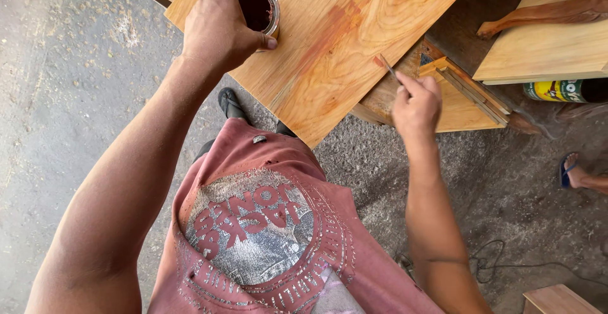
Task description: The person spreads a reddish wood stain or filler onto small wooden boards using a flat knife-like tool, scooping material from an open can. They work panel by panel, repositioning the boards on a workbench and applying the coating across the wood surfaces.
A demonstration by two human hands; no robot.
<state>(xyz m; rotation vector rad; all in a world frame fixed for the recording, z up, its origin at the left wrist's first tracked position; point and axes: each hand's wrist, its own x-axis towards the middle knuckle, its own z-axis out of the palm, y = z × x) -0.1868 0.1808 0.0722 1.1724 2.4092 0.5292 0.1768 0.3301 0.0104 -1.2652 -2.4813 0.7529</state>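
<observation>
Concrete floor (pixel 69 92), grey and dusty with wood crumbs, fills the left side. Next to it comes the person's left arm, which goes up to the left hand (pixel 215 32). This hand is wrapped around a small round tin (pixel 256 7) with dark red-brown liquid inside; the thumb presses on the right side of the tin and one finger points to the far edge. The tin stands on the far left part of a pale wooden board (pixel 342 42), which lies flat and has a reddish stripe across the middle. Under the near corner of the board I can see a dark sandal (pixel 229 103) on the floor, and nearer still the person's faded red shirt (pixel 266 225). More to the right, the right hand (pixel 417 102) is closed on a thin brush (pixel 389 68), pinched between the fingertips; its tip is just at the right edge of the board, over a lower piece of wood (pixel 459 99). On the far right lies another light plank (pixel 544 48), and below it a foot in a blue sandal (pixel 573 171) of another person.
</observation>
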